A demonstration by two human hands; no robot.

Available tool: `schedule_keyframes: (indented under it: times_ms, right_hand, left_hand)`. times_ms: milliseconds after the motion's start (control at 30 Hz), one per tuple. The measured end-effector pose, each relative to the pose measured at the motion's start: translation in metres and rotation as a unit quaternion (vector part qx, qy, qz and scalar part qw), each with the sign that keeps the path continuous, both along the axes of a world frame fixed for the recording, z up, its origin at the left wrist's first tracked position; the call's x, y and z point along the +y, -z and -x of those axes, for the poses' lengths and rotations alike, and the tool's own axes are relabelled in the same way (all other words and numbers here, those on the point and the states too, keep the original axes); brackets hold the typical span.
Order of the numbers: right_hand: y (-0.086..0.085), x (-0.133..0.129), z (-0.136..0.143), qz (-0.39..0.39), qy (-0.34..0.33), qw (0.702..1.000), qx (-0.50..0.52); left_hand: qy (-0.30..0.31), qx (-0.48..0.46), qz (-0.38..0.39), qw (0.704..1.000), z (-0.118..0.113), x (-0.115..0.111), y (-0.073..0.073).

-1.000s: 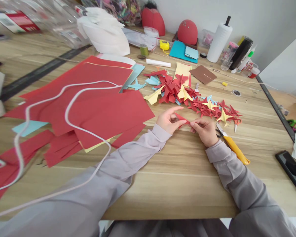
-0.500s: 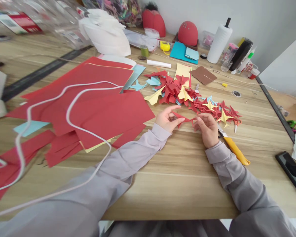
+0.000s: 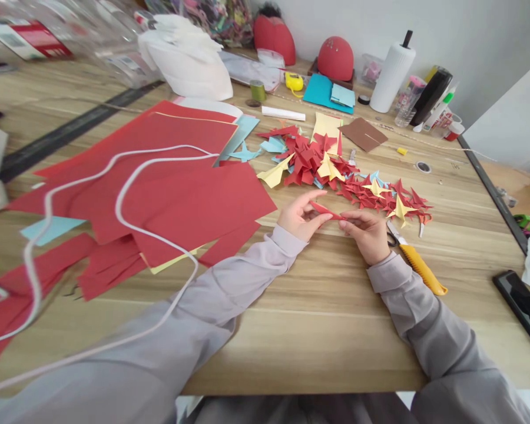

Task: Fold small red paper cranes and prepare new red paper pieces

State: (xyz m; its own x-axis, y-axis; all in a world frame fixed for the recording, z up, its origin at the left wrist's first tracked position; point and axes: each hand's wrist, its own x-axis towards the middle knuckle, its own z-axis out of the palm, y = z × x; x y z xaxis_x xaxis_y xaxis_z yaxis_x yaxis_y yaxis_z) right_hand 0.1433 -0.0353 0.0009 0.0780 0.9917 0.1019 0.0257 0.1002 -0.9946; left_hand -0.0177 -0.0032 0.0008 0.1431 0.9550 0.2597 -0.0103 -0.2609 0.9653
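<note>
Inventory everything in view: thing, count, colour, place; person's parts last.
folded paper piece: one, red, centre
folded paper shapes: many, red, yellow and blue, beyond it
paper sheets: several, mostly red, left
cord: count unclear, white, over the sheets
tool: one, yellow-handled, right of centre
phone: one, black, right edge
brown paper: one, brown, back
teal sheet: one, teal, back
tape measure: one, yellow, back
rounded objects: two, red, back
tall cylinders: two, white and black, back right
layered bundle: one, white, back left
clear plastic items: several, transparent, far left
smaller items: several, mixed colours, back right
table: one, wood-toned, beneath
sleeves: two, grey, both arms
left hand: one, at the piece's left end
right hand: one, at its right end
</note>
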Motion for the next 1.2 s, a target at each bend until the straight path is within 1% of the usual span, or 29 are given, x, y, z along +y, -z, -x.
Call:
schedule_keyframes:
  times_ms: [200,433,600,800,867,1033,1200]
  right_hand:
    - [-0.004,-0.001,0.001,0.0,-0.001,1.0,0.015]
    - [-0.008,-0.001,0.002,-0.001,-0.018,0.998,0.053]
    - [-0.007,0.0,0.002,0.025,-0.001,0.997,0.072]
    - [-0.005,0.0,0.004,0.015,-0.001,0.998,0.061]
    - [-0.006,0.0,0.004,0.006,-0.001,0.999,0.054]
    - [-0.007,0.0,0.004,-0.003,-0.002,1.0,0.013]
    - [-0.006,0.001,0.002,0.004,0.001,1.0,0.0]
  left_hand:
    - [-0.016,0.034,-0.021,0.999,0.001,-0.004,-0.004]
    - [-0.031,0.036,-0.064,0.997,0.001,-0.004,0.001]
    - [-0.038,0.062,-0.104,0.992,0.002,-0.004,0.003]
    - [-0.063,0.104,-0.2,0.972,0.003,-0.004,0.004]
    - [-0.066,0.113,-0.221,0.966,0.003,-0.004,0.005]
    - [-0.07,0.126,-0.227,0.963,0.004,-0.003,0.006]
    - [-0.065,0.121,-0.233,0.963,0.004,-0.003,0.006]
